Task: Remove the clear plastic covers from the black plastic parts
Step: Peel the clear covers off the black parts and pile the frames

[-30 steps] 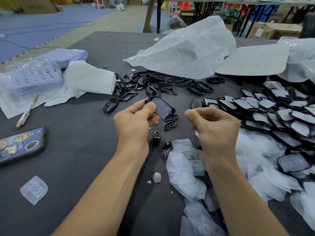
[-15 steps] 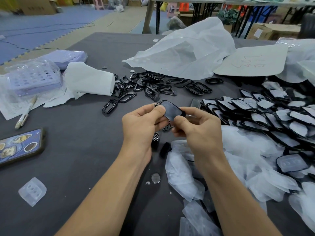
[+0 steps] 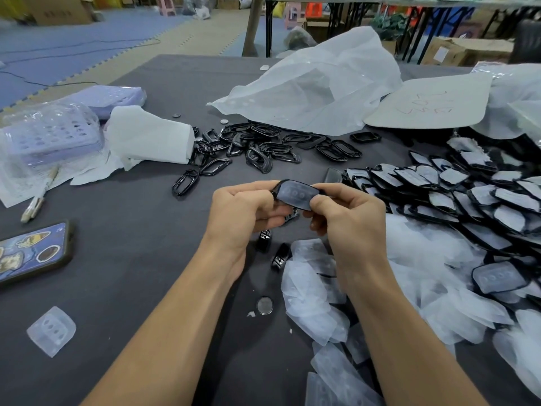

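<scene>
Dark grey table cover (image 3: 131, 259): matt cloth. Loose oval black plastic frames (image 3: 263, 145): glossy. Clear plastic covers (image 3: 310, 300) near right: frosted, smooth film. Far crumpled translucent plastic bag (image 3: 316, 86): slight sheen. Left white tissue paper (image 3: 149, 139): soft, matt.

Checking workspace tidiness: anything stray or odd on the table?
One clear cover lies alone at the near-left, far from the discarded cover pile on the right. A small silvery disc sits loose just left of that pile. No damage visible.
</scene>
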Motion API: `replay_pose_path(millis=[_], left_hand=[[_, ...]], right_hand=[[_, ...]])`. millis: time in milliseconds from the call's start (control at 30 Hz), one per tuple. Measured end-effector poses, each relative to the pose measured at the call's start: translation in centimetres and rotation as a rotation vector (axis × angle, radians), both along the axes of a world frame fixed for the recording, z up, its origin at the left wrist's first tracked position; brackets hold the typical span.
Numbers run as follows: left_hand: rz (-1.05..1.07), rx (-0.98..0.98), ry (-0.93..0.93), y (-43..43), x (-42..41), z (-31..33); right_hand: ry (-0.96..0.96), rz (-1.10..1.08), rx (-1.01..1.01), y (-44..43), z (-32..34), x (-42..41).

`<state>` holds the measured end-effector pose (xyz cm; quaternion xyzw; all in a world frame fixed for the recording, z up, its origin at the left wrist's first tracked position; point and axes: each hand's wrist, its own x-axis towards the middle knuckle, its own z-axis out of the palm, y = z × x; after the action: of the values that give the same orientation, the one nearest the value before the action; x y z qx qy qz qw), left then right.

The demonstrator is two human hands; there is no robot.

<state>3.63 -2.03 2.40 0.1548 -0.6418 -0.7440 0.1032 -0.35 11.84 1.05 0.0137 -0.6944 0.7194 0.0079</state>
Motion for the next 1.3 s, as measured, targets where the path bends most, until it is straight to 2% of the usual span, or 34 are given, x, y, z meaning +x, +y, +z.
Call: replay_pose_path(millis=[367,500,767,1000,1300], left_hand=[[0.156,-0.037,0.017,0.3,-0.5,-0.6],[0.127,-0.071,0.029,0.3,-0.6,-1.0],[0.111,-0.291,0.057,0.3,-0.8,-1.6],[0.055,-0.135,0.053,0.5,-0.9,-1.6],[0.060,-0.106,0.042,0.6,-0.9,-1.7]], right_hand=[[0.066,0.027,0.050,-0.2,0.0,0.3],[0.074,0.014,0.065,-0.1,-0.1,0.1],[0.084,0.101,0.020,-0.3,-0.1,0.0],[0.089,0.067,0.033,0.0,-0.3,-0.1],[0.112,0.066,0.062,0.0,-0.4,-0.1]])
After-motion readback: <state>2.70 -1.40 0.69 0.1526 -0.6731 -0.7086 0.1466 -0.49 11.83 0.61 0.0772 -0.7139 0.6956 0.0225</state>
